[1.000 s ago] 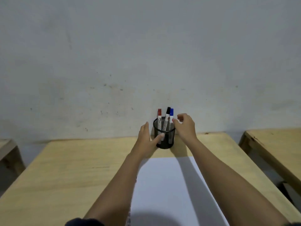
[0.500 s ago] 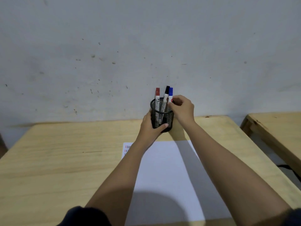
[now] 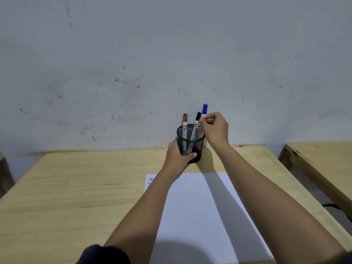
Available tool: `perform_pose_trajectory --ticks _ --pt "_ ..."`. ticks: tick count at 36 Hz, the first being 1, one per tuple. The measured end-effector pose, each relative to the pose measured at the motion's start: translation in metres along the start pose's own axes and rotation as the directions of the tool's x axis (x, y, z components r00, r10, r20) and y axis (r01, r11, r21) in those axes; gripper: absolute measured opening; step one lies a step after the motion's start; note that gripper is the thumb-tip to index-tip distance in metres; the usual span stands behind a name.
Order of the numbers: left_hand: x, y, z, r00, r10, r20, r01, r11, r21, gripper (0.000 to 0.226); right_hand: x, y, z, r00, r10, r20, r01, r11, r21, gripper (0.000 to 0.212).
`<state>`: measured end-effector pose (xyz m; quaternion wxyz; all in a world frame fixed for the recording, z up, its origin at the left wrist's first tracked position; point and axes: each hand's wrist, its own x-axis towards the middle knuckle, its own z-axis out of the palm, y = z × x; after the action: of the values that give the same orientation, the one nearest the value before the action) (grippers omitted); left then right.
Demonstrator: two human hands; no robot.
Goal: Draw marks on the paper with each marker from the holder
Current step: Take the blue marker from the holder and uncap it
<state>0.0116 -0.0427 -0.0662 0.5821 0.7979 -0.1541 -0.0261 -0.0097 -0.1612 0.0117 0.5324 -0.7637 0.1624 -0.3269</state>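
A black mesh holder [image 3: 198,143] stands near the far edge of the wooden table [image 3: 76,187]. Inside it lean a red-capped marker [image 3: 185,123] and a black-capped marker [image 3: 196,124]. My left hand [image 3: 178,156] wraps around the holder's left side. My right hand [image 3: 215,128] pinches the blue-capped marker [image 3: 204,111], which stands higher than the other two, its lower part still inside the holder. A white paper [image 3: 200,206] lies in front of the holder, with small red and black marks [image 3: 150,181] at its top left corner.
A grey scuffed wall [image 3: 152,63] rises right behind the table. A second wooden table [image 3: 323,164] stands to the right, with a gap between the two. My forearms cross over the paper.
My right hand has closed on the blue marker and lifted it partway out of the holder. My left hand has gripped the holder. The view has tilted down a little.
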Motion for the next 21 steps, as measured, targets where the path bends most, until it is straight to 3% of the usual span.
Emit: perform_pose_trajectory --ticks 7,12,17,21 --pt "-0.003 0.019 -0.009 0.999 -0.043 -0.021 0.045 0.992 0.119 0.054 -0.012 -0.041 -0.013 0.986 -0.146 -0.078 0.155 0.979 0.132 0.009" --pt "-0.018 0.045 -0.032 0.997 -0.02 -0.073 0.032 0.985 0.169 0.071 -0.033 -0.066 -0.021 0.954 -0.292 -0.072 0.3 0.944 0.139 0.01" --pt "-0.045 0.079 -0.06 0.988 0.016 -0.156 -0.034 0.993 -0.112 0.046 -0.065 -0.068 -0.032 0.929 -0.362 0.07 0.354 0.929 0.11 0.009" --pt "-0.075 0.101 -0.074 0.979 0.06 -0.195 -0.127 0.927 -0.352 0.03 -0.088 -0.055 -0.043 0.893 -0.389 0.227 0.405 0.914 -0.024 0.013"
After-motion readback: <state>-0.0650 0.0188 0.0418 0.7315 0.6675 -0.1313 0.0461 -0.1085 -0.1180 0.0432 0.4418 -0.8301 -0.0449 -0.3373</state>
